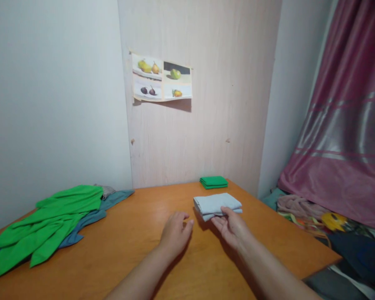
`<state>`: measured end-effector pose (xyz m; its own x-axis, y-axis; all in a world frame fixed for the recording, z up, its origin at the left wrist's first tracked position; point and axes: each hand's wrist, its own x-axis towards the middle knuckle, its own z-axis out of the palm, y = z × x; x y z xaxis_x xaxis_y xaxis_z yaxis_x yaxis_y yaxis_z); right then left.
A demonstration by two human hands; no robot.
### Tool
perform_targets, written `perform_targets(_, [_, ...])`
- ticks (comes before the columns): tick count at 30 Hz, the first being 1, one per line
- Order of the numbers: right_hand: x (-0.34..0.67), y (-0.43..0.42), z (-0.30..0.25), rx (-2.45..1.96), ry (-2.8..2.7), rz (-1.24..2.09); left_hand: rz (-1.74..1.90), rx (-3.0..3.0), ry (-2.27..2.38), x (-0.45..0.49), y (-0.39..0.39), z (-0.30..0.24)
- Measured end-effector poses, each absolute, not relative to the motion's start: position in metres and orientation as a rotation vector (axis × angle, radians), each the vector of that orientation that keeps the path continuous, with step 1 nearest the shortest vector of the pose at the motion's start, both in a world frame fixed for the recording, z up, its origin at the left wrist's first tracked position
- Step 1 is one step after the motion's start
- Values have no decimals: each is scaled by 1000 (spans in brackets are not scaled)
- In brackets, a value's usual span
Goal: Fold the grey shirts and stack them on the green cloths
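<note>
A light grey-blue folded cloth (217, 203) is gripped at its near edge by my right hand (231, 227), thumb on top and fingers underneath. It seems to be lifted a little off the table. To its left, my left hand (176, 233) holds nothing, its thumb and fingers apart and slightly curled over the wooden table (137, 246). Beyond the grey-blue cloth, a folded green cloth (214, 182) lies near the table's back right corner.
A loose heap of bright green cloth (59, 221) lies on the left over a blue cloth (95, 217), with a striped cloth (108, 191) behind. Fruit pictures (161, 79) hang on the wall. Right of the table are a pink curtain (340, 137) and piled clothes (303, 208).
</note>
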<state>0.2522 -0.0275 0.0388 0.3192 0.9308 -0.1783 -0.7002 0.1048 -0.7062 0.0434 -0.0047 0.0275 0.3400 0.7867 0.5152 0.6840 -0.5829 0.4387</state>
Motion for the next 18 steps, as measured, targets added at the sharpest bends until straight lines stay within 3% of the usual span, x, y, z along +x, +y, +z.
perform_targets(18, [373,171,61,-811,-399,1116,556,2586,1362,65,14,-5])
